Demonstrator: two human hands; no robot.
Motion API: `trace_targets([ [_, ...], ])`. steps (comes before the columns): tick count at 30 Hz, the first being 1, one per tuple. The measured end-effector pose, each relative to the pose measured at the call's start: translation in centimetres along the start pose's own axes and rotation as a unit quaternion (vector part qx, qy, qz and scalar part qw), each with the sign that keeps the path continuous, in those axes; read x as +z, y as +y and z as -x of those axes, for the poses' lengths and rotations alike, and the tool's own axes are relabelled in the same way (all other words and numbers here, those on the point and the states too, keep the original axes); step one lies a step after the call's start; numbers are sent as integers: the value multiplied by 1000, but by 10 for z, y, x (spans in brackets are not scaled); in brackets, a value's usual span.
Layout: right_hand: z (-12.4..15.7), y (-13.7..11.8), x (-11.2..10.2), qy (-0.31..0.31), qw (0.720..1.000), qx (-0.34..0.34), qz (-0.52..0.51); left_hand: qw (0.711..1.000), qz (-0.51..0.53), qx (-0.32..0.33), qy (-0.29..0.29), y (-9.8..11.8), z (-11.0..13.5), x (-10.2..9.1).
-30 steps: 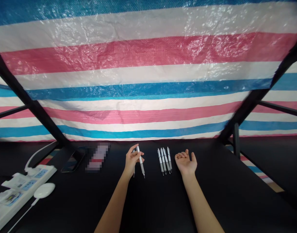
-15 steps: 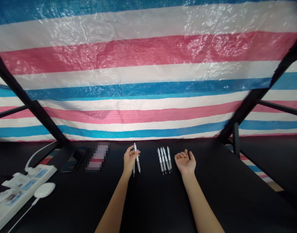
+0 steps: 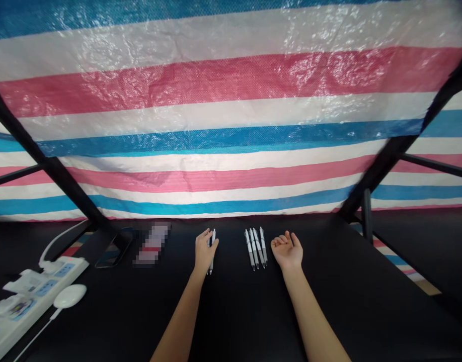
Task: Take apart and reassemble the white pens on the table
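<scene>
My left hand (image 3: 204, 250) rests on the black table (image 3: 231, 311) with its fingers closed over white pens (image 3: 212, 246), which lie flat beside and partly under it. A row of several white pens (image 3: 256, 248) lies side by side to the right of it. My right hand (image 3: 287, 251) lies palm up just right of that row, fingers loosely curled and apart, holding nothing.
A dark phone (image 3: 113, 250) and a blurred small packet (image 3: 152, 243) lie left of my left hand. A white power strip (image 3: 23, 296) with plugs and a white oval device (image 3: 68, 295) sit at the far left. Black frame bars (image 3: 367, 221) and a striped tarp (image 3: 231, 115) stand behind.
My left hand has lowered the pen it held tilted in the air down onto the table beside another pen. My right hand has stayed in place.
</scene>
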State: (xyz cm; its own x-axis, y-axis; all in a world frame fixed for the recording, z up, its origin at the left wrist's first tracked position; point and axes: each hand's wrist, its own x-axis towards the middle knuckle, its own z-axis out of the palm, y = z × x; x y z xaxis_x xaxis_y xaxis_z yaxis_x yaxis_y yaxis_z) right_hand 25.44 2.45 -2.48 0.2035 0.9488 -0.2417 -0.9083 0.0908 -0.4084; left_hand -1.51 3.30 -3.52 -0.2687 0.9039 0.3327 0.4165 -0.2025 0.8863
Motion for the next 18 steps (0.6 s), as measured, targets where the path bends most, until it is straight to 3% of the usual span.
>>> trace_targets([
  [8,1,5,9,44,998,15,38,1000,4,7,-20,1,0,-3],
  [12,4,14,17,47,979,-46,191,1000,21,3,-16,4,1,-4],
  [15,8,20,19,19,913,-133,386,1000,23,2,-14,5,0,-4],
  [18,11,21,18,-3,797,-184,575,999,31,-2,-10,5,0,-4],
])
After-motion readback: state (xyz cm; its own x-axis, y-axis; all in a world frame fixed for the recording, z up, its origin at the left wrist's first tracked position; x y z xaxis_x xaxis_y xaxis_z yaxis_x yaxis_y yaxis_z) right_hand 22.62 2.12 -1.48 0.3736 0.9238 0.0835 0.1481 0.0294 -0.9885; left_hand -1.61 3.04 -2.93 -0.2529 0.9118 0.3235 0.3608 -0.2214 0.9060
